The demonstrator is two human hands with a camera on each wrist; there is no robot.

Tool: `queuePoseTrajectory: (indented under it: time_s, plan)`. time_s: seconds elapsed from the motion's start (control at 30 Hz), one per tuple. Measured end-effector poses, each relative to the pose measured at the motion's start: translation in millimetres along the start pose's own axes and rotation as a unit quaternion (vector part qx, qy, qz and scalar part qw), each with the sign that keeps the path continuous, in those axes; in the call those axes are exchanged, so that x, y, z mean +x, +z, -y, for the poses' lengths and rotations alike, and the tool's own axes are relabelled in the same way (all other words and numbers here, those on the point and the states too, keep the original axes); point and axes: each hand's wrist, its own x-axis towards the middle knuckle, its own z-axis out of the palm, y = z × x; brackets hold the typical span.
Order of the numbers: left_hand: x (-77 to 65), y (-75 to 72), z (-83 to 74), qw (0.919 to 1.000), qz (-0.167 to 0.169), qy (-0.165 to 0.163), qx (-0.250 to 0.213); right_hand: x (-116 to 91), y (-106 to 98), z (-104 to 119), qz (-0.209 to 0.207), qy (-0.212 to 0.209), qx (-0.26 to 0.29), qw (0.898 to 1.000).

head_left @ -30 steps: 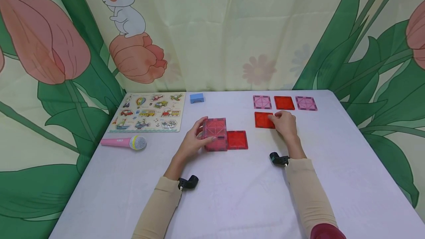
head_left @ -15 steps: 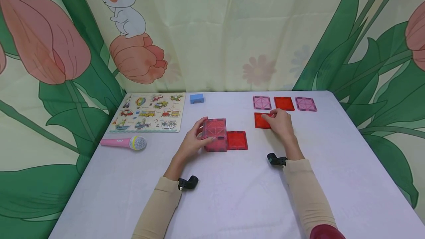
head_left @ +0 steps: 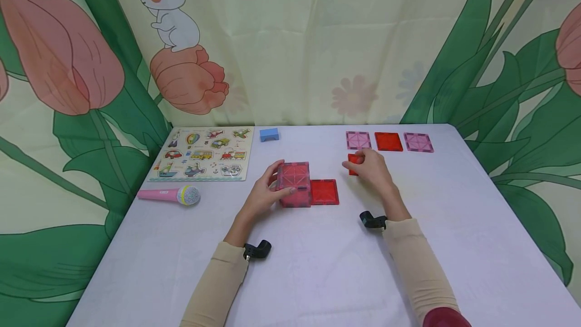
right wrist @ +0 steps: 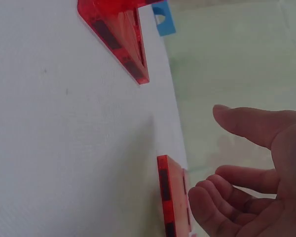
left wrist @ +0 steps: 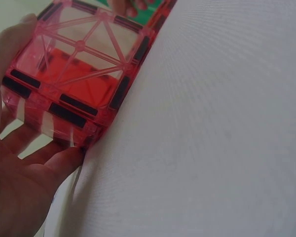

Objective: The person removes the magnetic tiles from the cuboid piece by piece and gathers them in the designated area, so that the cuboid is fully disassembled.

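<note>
Tan sleeves (head_left: 419,266) at near edge, black wrist camera (head_left: 257,250) on each arm. Pink microphone (head_left: 168,195) lying at left of white table (head_left: 317,276). Left hand (head_left: 263,193) grips pink tile cube (head_left: 294,183) by its left side, thumb on front, fingers round behind; cube sits around table middle, see-through, red showing inside. Red tile (head_left: 325,192) lies flat against cube's right side. Right hand (head_left: 374,168) over near red tile (head_left: 355,157): thumb well apart from loosely bent fingers, nothing between them; contact with tile, can't tell. Puzzle board (head_left: 199,154) with vehicle pictures, back left. Far row, left to right: pink tile (head_left: 358,140), far red tile (head_left: 388,141), second pink tile (head_left: 418,142). Blue block (head_left: 269,134) near back edge, beside board. Backdrop (head_left: 290,64) with tulips and rabbit behind everything.
</note>
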Motion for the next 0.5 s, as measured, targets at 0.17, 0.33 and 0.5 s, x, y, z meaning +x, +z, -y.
queuePoseTrajectory:
  time_s: [0.17, 0.33, 0.5]
  plan:
    - [0.0, 0.0, 0.4, 1.0, -0.001, -0.003, 0.004, -1, 4, 8, 0.022, -0.016, -0.007, 1.0]
    - [0.4, 0.5, 1.0, 1.0, -0.002, -0.005, 0.006, -3, 7, 15, 0.042, -0.027, -0.017, 0.999]
    - [0.4, 0.7, 0.6, 1.0, 0.0, -0.005, 0.004, -7, 11, 20, 0.064, -0.037, -0.023, 0.997]
